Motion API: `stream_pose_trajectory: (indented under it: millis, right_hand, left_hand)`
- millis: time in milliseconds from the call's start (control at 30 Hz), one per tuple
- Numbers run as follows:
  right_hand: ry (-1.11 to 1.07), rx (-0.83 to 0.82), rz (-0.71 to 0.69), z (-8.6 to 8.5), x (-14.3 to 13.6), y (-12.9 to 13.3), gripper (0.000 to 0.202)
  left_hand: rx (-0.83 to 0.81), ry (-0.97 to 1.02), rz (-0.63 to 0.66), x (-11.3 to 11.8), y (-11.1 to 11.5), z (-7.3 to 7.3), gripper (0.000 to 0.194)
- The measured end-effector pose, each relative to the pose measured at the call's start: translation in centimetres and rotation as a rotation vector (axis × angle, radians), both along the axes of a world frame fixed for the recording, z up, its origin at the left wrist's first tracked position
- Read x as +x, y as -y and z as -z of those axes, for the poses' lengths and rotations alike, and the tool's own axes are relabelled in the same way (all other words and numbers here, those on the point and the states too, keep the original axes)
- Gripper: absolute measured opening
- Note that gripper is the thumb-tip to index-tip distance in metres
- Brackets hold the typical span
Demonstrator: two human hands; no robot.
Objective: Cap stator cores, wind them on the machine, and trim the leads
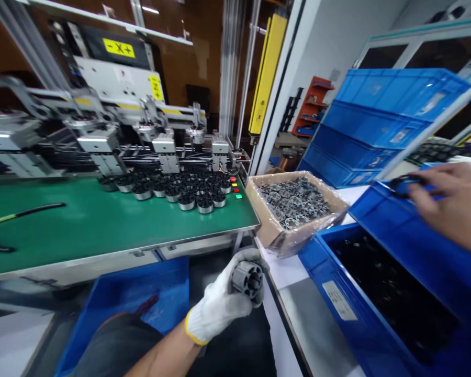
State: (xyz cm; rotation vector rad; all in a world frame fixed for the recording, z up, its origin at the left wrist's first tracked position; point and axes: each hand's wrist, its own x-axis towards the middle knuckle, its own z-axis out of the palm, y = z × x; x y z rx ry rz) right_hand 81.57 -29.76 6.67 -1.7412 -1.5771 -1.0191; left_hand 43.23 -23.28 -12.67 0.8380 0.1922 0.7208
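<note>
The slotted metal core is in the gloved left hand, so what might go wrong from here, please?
The slotted metal core could fall if the gloved left hand loosens, as the white table seems to end beside it. The bare right hand, blurred by the blue bins, might fumble the black part it seems to hold.

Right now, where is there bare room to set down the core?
The core could probably sit on the green table, between pliers and black-topped parts, or on the bench, between its left edge and the bin. Crowded: the table's back right, with those parts; the carton, with metal pieces.
</note>
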Motion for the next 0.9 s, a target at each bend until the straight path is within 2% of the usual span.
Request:
stream_pose_trajectory:
  millis: [33, 100, 200, 233, 300, 400, 533, 667, 733, 900]
  right_hand:
    - [0.037, -0.046, -0.086, 0.8, -2.2, 0.6, 0.027]
    - [0.009, -0.155, -0.35, 3.6, -7.9, 1.7, 0.019]
    - [-0.248, -0.285, -0.726, 8.6, -16.3, 3.1, 0.031]
    - [-0.293, -0.28, -0.771, 9.9, -18.2, 3.5, 0.031]
    - [-0.34, -0.244, -0.805, 11.5, -20.4, 3.9, 0.032]
    - [-0.357, -0.219, -0.832, 11.7, -20.5, 4.0, 0.037]
    - [-0.294, -0.394, -0.921, 11.0, -19.0, 4.1, 0.051]
    - [-0.096, -0.263, -0.781, 11.8, -18.7, 4.3, 0.046]
    - [-0.068, -0.223, -0.741, 12.2, -18.8, 4.3, 0.044]
    - [-0.072, -0.217, -0.769, 12.0, -19.0, 4.3, 0.041]
  left_hand:
    - [0.033, -0.017, 0.005, -0.1, 0.1, -0.2, 0.076]
    - [0.101, -0.094, 0.023, -0.1, 0.5, -0.7, 0.072]
    - [0.216, -0.288, 0.03, -0.2, 1.2, -1.9, 0.078]
    - [0.248, -0.367, 0.03, -0.2, 1.5, -2.3, 0.085]
    - [0.288, -0.523, 0.02, -0.1, 2.1, -3.0, 0.099]
    - [0.323, -0.679, -0.03, 0.0, 2.8, -3.5, 0.1]
    - [0.348, -0.693, -0.075, -0.1, 3.0, -4.0, 0.09]
    - [0.388, -0.769, -0.091, -0.2, 2.9, -4.5, 0.088]
    - [0.382, -0.809, -0.095, -0.1, 2.8, -4.8, 0.089]
    - [0.374, -0.873, -0.082, 0.4, 2.6, -5.4, 0.092]
